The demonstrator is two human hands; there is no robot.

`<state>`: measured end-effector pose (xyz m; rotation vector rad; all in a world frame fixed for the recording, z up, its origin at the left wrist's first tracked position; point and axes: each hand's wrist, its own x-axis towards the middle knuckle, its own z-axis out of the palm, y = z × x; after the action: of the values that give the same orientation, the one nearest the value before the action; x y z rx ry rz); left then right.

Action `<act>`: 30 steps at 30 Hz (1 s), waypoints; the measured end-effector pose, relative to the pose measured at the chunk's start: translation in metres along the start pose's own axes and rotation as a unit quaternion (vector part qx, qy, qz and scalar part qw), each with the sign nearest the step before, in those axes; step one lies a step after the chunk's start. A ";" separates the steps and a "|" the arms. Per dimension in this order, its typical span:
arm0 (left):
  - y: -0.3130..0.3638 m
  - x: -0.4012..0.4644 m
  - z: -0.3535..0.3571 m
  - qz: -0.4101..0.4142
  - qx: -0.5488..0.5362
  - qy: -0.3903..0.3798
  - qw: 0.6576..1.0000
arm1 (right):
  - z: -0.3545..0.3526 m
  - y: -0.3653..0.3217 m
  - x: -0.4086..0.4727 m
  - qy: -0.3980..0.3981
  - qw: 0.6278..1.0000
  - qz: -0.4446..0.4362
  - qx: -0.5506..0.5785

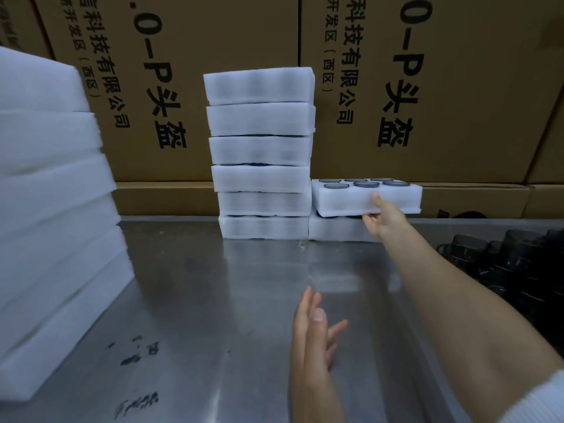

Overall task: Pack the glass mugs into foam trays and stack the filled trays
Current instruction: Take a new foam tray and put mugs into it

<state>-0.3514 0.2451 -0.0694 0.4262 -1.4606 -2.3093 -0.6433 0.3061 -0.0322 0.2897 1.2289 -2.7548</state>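
My left hand [314,328] hovers open above the steel surface [213,300], fingers straight, holding nothing. Loose mugs [500,264] sit at my right, empty foam [52,209] piled at my left. Farther out, my right hand [385,219] grips the front edge of a filled tray [345,199], thumb on its face, fingers underneath, resting on a lower tray [335,230] beside the six-high stack [261,154] against the boxes [457,87].
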 end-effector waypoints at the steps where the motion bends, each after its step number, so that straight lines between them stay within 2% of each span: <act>1: 0.000 0.000 0.000 -0.001 0.001 -0.001 1.000 | 0.001 0.002 0.000 0.003 1.000 -0.004 -0.001; 6: -0.002 0.003 0.000 -0.001 0.014 -0.004 1.000 | 0.001 0.006 -0.002 0.007 0.998 -0.030 -0.057; 10: -0.004 0.005 0.001 -0.012 0.023 -0.010 1.000 | -0.017 0.004 -0.003 -0.005 0.967 -0.033 -0.253; 13: -0.003 0.006 0.000 -0.010 0.027 -0.012 1.000 | -0.028 0.004 -0.001 -0.057 0.941 0.007 -0.335; 17: -0.004 0.007 0.000 -0.015 0.035 -0.015 0.999 | -0.017 0.028 -0.002 -0.103 0.947 0.039 -0.302; 21: -0.005 0.008 -0.001 -0.013 0.039 -0.019 0.999 | 0.006 0.045 0.002 -0.052 0.960 0.002 -0.275; 23: -0.007 0.010 -0.002 -0.019 0.039 -0.023 0.999 | 0.005 0.046 0.008 -0.017 0.943 -0.024 -0.332; 27: -0.008 0.012 -0.004 -0.019 0.043 -0.029 0.998 | -0.003 0.041 0.019 0.030 0.877 -0.067 -0.475; 30: -0.008 0.016 -0.003 -0.027 0.040 -0.033 0.998 | -0.004 0.049 0.019 -0.003 0.850 -0.064 -0.523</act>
<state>-0.3655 0.2384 -0.0784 0.4189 -1.5954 -2.3338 -0.6528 0.2759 -0.0745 0.0700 2.5277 -1.7253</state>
